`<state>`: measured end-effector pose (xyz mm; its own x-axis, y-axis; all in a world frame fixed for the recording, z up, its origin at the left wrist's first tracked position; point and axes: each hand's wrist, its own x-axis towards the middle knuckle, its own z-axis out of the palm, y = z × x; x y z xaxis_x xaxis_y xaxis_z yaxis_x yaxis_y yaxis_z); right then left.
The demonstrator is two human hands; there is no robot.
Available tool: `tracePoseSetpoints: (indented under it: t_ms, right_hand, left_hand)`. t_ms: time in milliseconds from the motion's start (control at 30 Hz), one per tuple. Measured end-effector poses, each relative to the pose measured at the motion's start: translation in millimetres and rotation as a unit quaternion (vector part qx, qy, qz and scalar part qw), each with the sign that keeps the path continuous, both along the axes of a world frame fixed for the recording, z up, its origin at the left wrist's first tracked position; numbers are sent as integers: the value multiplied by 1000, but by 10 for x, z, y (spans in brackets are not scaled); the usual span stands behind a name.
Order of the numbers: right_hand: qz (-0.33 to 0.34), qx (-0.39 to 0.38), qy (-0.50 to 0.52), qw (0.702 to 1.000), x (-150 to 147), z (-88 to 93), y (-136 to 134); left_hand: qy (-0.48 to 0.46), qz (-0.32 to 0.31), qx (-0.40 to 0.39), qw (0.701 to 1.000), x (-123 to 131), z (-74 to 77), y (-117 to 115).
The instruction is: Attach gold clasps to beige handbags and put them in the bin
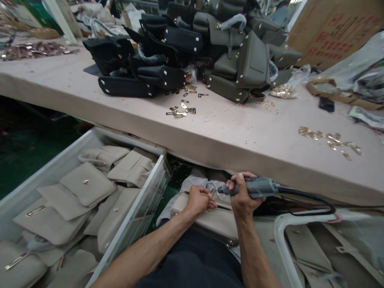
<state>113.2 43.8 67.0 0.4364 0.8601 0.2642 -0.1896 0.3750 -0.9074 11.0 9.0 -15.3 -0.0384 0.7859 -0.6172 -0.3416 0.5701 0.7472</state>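
Note:
A beige handbag (214, 222) lies across my lap, just under the table's front edge. My left hand (199, 200) rests on its top with fingers pinched on a small metal plate (212, 193). My right hand (241, 196) is wrapped round a grey electric screwdriver (255, 187), its tip pointing left at that plate. The tool's black cable (312, 200) loops off to the right.
A clear bin (141, 204) at my left holds several beige bags. A white bin (280, 228) at my right holds more. On the pink table (228, 132) stand piles of black bags (141, 64) and olive bags (243, 60), with scattered gold fittings (181, 110).

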Motion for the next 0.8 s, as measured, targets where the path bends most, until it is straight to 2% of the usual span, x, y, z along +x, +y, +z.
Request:
tracePoseSetpoints:
  t_ms: [367,633,800]
  right_hand:
    - [29,3,-57,998,-78,12,-40]
    - [110,-8,-131,985,-78,-18,-85]
    - [149,-27,-142,978,-60,-85,-46]
  left_hand:
    - [3,-1,6,1000,-32,-50,-15]
    - [11,-13,8,1000,-54,21,-24]
    - [5,-23,46,999,-72,-14,-63]
